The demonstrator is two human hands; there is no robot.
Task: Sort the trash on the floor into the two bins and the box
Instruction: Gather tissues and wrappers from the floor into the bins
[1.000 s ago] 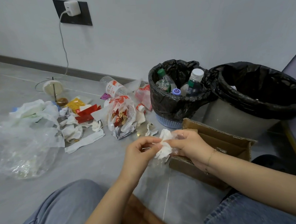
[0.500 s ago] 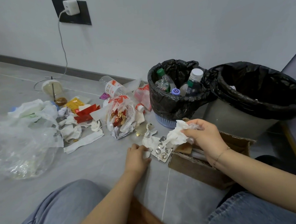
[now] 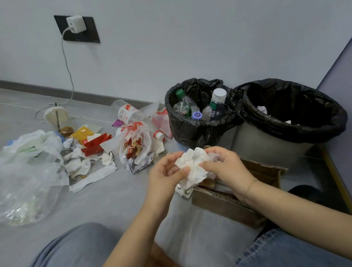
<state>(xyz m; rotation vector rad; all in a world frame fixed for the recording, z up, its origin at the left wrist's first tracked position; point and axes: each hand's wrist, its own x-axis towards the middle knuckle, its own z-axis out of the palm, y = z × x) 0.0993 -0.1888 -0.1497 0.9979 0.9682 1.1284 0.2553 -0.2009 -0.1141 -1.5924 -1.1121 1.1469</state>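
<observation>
Crumpled tissue (image 3: 192, 165) is pinched between both hands, left hand (image 3: 165, 173) and right hand (image 3: 224, 167), over the cardboard box (image 3: 262, 175). Bottles are already in the small bin (image 3: 199, 127), the big bin (image 3: 290, 126) looks nearly empty, and loads of wrappers (image 3: 93, 144) are still on the floor.

Bare floor (image 3: 117, 201) lies open between the knees and the litter heap (image 3: 94, 152). The small bin (image 3: 198, 115) is crowded with bottles (image 3: 214, 104), while the larger bin (image 3: 289, 110) gapes open. The cardboard box (image 3: 237, 199) sits just beside both bins, blocking the floor before them.
</observation>
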